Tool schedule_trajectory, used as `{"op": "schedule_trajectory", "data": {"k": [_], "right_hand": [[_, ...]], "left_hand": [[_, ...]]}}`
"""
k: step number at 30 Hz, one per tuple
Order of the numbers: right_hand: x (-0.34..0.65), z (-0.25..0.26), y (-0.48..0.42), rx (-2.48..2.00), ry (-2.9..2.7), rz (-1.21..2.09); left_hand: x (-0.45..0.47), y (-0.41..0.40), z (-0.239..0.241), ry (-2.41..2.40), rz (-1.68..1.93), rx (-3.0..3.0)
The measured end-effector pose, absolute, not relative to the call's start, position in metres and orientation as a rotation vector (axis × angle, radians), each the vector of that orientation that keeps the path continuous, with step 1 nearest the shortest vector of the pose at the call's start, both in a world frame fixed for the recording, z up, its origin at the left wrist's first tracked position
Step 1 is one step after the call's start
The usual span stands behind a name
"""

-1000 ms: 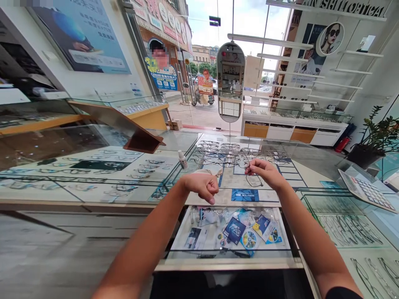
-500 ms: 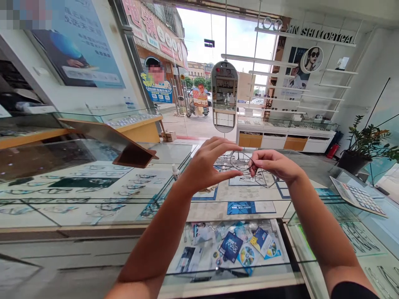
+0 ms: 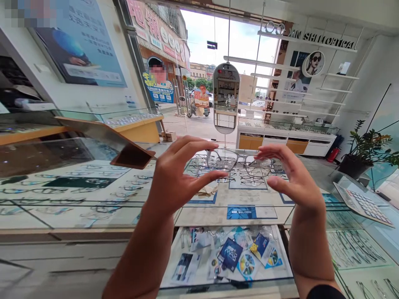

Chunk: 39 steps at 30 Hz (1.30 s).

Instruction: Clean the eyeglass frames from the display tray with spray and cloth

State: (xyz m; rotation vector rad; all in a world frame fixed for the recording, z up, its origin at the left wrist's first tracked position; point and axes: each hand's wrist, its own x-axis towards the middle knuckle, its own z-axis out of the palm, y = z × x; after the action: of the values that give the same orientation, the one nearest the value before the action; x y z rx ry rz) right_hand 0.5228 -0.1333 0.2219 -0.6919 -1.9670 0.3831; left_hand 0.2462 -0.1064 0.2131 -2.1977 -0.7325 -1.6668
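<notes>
A pair of thin-rimmed clear eyeglasses [image 3: 241, 157] is held up in front of me, above the glass counter, its two lenses side by side. My left hand [image 3: 176, 176] has the left lens between its index finger and thumb, at the top and bottom of the rim. My right hand [image 3: 294, 178] curves round the right lens, with fingertips at its upper rim and the thumb lower down at its outer side. Behind the eyeglasses, rows of spectacle frames [image 3: 252, 181] lie in the display case.
Below, a tray [image 3: 174, 272] holds leaflets and discs. A brown slanted panel [image 3: 132, 155] stands at left, a calculator [image 3: 364, 203] at right. More frames [image 3: 355, 247] lie under glass. An oval mirror [image 3: 226, 99] stands beyond the counter, a potted plant [image 3: 358, 145] at far right.
The eyeglasses have turned to lie level, lenses side by side. My right hand has gone from a pinch near the middle to a wider hold at the right lens. My left hand has shifted left.
</notes>
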Motion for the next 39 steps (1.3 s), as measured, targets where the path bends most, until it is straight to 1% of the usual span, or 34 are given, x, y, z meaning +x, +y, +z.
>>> {"op": "schedule_trajectory", "data": {"k": [4, 8, 22, 27, 35, 39], "right_hand": [[0.51, 0.21, -0.147, -0.763, -1.816, 0.11], [0.501, 0.206, -0.153, -0.775, -1.707, -0.009], [0.491, 0.207, -0.147, -0.811, -1.625, -0.046], [0.487, 0.209, -0.149, -0.88, -1.608, -0.11], [0.481, 0.208, -0.142, -0.873, -1.549, -0.109], [0.481, 0.208, -0.138, -0.881, -1.557, -0.173]], "left_hand": [[0.247, -0.114, 0.212, -0.819, -1.739, -2.105], [0.253, -0.121, 0.21, -0.899, -1.82, -2.09], [0.259, -0.111, 0.202, -1.104, -1.955, -2.143], [0.259, -0.114, 0.204, -1.102, -1.958, -2.093], [0.259, -0.113, 0.205, -1.055, -1.95, -1.961], [0.257, -0.107, 0.205, -1.048, -1.945, -1.969]]}}
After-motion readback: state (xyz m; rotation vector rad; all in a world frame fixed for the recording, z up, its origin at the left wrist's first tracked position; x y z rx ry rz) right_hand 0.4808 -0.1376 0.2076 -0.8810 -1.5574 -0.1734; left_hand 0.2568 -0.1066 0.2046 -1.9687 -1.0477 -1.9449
